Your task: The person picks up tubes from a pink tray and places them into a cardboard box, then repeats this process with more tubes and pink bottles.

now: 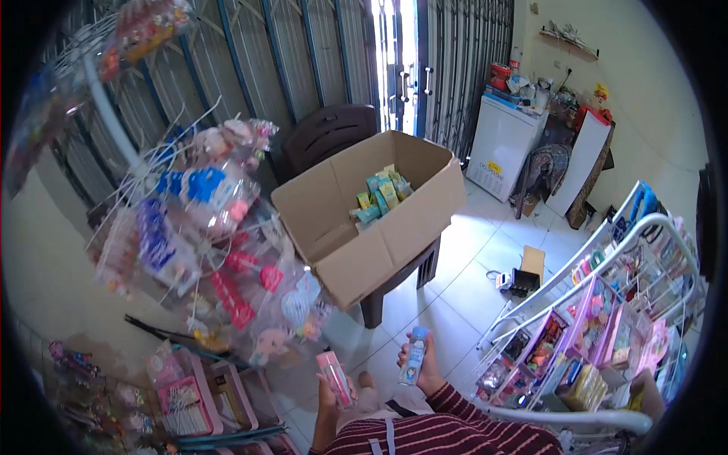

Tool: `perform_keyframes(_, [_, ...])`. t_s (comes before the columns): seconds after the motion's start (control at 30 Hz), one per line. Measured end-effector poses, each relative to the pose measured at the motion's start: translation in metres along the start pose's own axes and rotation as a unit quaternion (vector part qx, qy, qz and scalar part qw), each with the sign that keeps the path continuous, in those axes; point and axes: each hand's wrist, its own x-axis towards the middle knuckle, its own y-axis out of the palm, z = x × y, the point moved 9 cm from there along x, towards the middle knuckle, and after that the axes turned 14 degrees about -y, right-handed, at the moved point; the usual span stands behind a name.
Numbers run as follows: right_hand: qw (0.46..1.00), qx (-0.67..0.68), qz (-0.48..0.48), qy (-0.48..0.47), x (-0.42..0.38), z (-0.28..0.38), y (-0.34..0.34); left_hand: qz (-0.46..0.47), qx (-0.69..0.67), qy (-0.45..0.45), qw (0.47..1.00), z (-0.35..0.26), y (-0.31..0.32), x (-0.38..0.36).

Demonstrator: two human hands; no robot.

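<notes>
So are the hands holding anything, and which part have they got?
Yes, both are. The left hand holds the pink-capped bottle around its lower half, and the right hand holds the blue-capped bottle around its middle.

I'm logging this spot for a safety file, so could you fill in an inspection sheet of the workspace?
Surface: open carton on dark plastic furniture; tiled floor
Job's things: pink bottle, blue-capped bottle; small packs inside the carton
Clutter: bagged goods hanging at left; loaded white rack at right
Hands: left hand holds the pink bottle, right hand the blue-capped one
Cables: thin cord by a device on the floor
Surroundings: folding gate, daylight through a gap
</notes>
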Motion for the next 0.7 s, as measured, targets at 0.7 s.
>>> perform_keyframes(0.7, [0.944,-0.139,0.265,-0.138,0.282,0.188,0.191,0.080,-0.007,0.033,0.996,-0.191,0.180,0.295])
